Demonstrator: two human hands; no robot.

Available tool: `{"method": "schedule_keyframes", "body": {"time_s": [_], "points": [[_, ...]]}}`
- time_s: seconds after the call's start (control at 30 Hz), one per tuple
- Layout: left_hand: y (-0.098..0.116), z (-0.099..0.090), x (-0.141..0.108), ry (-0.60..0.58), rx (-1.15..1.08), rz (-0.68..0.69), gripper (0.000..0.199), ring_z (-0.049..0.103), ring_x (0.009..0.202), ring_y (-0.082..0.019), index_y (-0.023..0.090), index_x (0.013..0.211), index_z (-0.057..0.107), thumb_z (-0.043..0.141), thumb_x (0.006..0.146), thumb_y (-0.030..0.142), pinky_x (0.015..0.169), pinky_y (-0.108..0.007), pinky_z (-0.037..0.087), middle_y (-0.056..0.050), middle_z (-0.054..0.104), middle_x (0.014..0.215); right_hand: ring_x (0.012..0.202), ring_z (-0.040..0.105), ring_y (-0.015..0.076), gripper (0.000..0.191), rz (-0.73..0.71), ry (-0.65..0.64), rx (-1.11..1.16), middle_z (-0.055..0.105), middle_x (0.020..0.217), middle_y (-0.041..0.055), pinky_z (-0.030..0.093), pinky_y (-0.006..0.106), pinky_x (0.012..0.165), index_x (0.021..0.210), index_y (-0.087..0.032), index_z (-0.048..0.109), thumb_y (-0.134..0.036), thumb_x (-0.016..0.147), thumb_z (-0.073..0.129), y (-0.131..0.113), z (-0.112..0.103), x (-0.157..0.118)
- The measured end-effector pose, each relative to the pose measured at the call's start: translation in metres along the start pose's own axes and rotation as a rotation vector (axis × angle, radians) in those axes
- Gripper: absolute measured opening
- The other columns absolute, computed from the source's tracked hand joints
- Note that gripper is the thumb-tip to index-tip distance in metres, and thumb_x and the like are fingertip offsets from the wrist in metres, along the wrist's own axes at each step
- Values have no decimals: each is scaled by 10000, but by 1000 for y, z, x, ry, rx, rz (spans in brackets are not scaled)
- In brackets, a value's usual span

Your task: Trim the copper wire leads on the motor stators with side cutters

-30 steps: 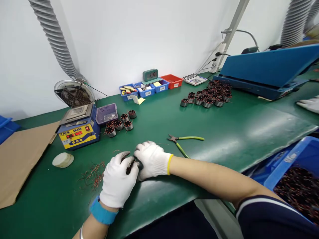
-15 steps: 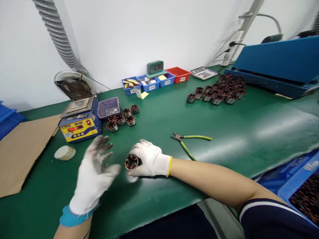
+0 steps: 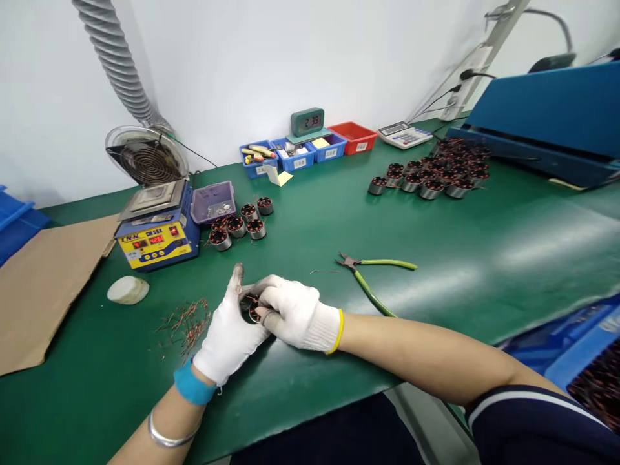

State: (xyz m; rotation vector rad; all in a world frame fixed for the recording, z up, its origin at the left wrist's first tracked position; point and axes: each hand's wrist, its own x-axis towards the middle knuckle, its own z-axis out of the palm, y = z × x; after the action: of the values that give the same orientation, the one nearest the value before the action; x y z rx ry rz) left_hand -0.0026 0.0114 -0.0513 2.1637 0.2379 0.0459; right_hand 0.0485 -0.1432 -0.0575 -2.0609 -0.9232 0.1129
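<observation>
Both hands wear white gloves and meet around one copper-wound ring part (image 3: 252, 310) near the front of the green table. My left hand (image 3: 232, 336) holds the part from the left, thumb and fingers curved about it. My right hand (image 3: 290, 310) is on its right side, fingers bent against the winding, partly hiding it. Copper wire scraps (image 3: 188, 326) lie left of my left hand. Green-handled cutters (image 3: 371, 278) rest open to the right, beside a thin wire piece (image 3: 324, 271).
Several wound parts (image 3: 236, 226) stand by a purple tray (image 3: 213, 201) and a yellow-blue heating device (image 3: 157, 242). A round white block (image 3: 128, 290) sits at left. More parts (image 3: 433, 188) stand before a blue machine (image 3: 547, 116). Small bins (image 3: 356, 137) line the wall.
My left hand has moved right from above the wire scraps and closed on the ring part. My right hand's fingers have shifted onto the winding. The scraps are now uncovered.
</observation>
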Motion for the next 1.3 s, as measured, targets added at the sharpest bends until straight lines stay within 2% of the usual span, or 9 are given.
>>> {"method": "schedule_keyframes", "body": {"time_s": [0.2, 0.43, 0.63, 0.8, 0.9, 1.0, 1.1, 1.17, 1.3], "points": [[4, -3, 3, 26, 99, 2, 1075, 738, 1078, -270, 150, 1611, 177, 692, 708, 422, 977, -421, 578, -89, 749, 1189, 1096, 653, 170, 190, 105, 78, 250, 681, 1176, 86, 534, 307, 916, 788, -194, 611, -277, 941, 532, -9, -7, 5], [0, 2, 2, 2, 87, 54, 1034, 728, 1108, -299, 177, 1592, 236, 744, 755, 510, 988, -453, 569, -105, 750, 1183, 1233, 602, 219, 209, 198, 191, 328, 613, 1359, 92, 477, 388, 1056, 722, -188, 628, -271, 912, 603, -10, -16, 9], [-3, 8, 6, 54, 87, 98, 926, 733, 1100, -299, 186, 1537, 366, 756, 739, 449, 968, -434, 583, -97, 756, 1178, 963, 670, 171, 231, 333, 202, 387, 698, 1097, 65, 583, 382, 851, 1016, -143, 677, -363, 960, 633, 0, -16, 25], [11, 5, 0, -24, 120, 81, 949, 716, 1121, -238, 113, 1544, 319, 753, 731, 339, 1056, -381, 536, -93, 742, 1206, 967, 662, 178, 280, 436, 262, 432, 685, 1092, 64, 580, 395, 855, 1097, -148, 661, -391, 961, 631, 17, -43, 27], [12, 7, 2, -45, 85, 78, 1022, 715, 1095, -213, 161, 1558, 310, 809, 684, 339, 1051, -353, 532, -54, 743, 1188, 977, 666, 177, 272, 477, 300, 472, 691, 1090, 85, 570, 397, 881, 1054, -140, 635, -389, 995, 542, 36, -64, 25], [9, 7, 7, -88, 65, 35, 1106, 716, 1065, -221, 210, 1568, 302, 857, 631, 403, 1013, -362, 549, -35, 735, 1168, 916, 704, 183, 231, 480, 160, 520, 729, 1053, 87, 587, 355, 830, 1013, -189, 630, -392, 910, 594, 51, -75, 22], [12, 6, 10, -109, 114, 24, 1106, 717, 1033, -255, 225, 1570, 312, 847, 625, 434, 963, -403, 563, -43, 726, 1131, 918, 727, 265, 485, 417, -127, 322, 760, 1034, 84, 606, 393, 773, 1023, -228, 684, -422, 603, 830, 45, -70, 12], [15, 5, 10, -113, 177, 21, 1123, 711, 1035, -286, 214, 1571, 314, 850, 611, 447, 950, -428, 562, -66, 717, 1136, 983, 720, 307, 556, 365, -209, 36, 758, 1110, 75, 600, 433, 777, 1070, -258, 700, -460, 566, 820, 33, -59, 5], [17, 7, 9, -123, 214, 23, 1131, 710, 1032, -292, 201, 1586, 265, 825, 644, 480, 942, -426, 563, -78, 711, 1147, 747, 689, 258, 210, 376, -42, -146, 740, 806, 41, 516, 378, 604, 806, -253, 702, -440, 747, 627, 10, -36, 9]]}}
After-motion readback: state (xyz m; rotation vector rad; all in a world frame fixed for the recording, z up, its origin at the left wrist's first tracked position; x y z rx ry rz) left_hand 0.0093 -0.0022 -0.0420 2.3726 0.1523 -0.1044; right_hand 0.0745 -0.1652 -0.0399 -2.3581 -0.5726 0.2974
